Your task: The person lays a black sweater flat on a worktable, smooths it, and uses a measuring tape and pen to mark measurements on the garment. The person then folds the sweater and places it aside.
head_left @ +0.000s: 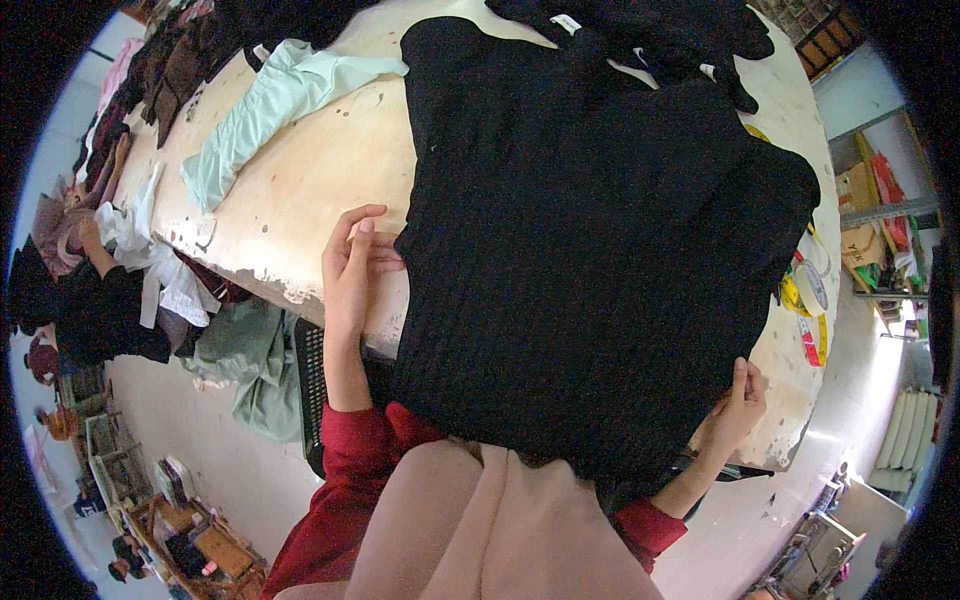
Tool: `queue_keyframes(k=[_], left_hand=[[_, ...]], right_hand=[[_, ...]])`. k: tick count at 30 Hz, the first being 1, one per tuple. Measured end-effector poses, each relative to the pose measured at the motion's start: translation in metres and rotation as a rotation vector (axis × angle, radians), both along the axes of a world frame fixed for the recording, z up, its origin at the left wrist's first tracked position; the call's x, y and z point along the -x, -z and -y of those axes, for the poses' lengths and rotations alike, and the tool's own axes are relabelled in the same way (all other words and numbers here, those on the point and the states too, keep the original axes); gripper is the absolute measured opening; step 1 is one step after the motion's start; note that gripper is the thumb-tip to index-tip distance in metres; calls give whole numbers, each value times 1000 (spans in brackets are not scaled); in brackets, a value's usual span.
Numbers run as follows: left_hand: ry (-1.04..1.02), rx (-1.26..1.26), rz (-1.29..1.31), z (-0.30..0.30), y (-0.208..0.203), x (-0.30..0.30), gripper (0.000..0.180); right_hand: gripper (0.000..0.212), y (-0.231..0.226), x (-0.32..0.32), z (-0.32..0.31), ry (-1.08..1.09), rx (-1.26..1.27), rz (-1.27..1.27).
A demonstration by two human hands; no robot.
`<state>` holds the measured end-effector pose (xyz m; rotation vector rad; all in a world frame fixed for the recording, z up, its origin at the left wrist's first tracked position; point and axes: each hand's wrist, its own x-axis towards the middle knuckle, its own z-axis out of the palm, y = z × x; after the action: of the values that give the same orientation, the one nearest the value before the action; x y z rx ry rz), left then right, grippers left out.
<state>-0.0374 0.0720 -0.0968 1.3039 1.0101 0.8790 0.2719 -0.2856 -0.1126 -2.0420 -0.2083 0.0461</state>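
Note:
A black ribbed knit garment (590, 240) lies spread over the table in front of me, its lower end draping over the near edge towards my lap. Along its left edge rests my left hand (352, 265), with thumb and forefinger raised and apart. The lower fingertips of that hand meet the garment's edge, perhaps slipping slightly beneath it. At the lower right edge, my right hand (740, 402) has its fingers curled, thumb and forefinger closed at the cloth's border. Part of the right fingers is hidden.
A mint-green cloth piece (275, 105) lies at the table's (300, 190) far left. More black garments (690, 35) are at the far side. A yellow measuring tape (797, 300) sits by the right edge. Another person (90, 290) works at left, near a black crate (310, 385).

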Motion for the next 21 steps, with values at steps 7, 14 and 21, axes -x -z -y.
queue_keyframes(k=[7, 14, 21], left_hand=[[72, 13, -50, 0, -11, -3, 25], [177, 9, -140, -32, -12, -13, 23], [467, -154, -282, -75, -15, -37, 16]], right_hand=[[28, -8, 0, -4, -43, 57, 49], [26, -33, -37, -21, -170, 129, -224], [27, -33, -92, -51, -380, 128, -256]])
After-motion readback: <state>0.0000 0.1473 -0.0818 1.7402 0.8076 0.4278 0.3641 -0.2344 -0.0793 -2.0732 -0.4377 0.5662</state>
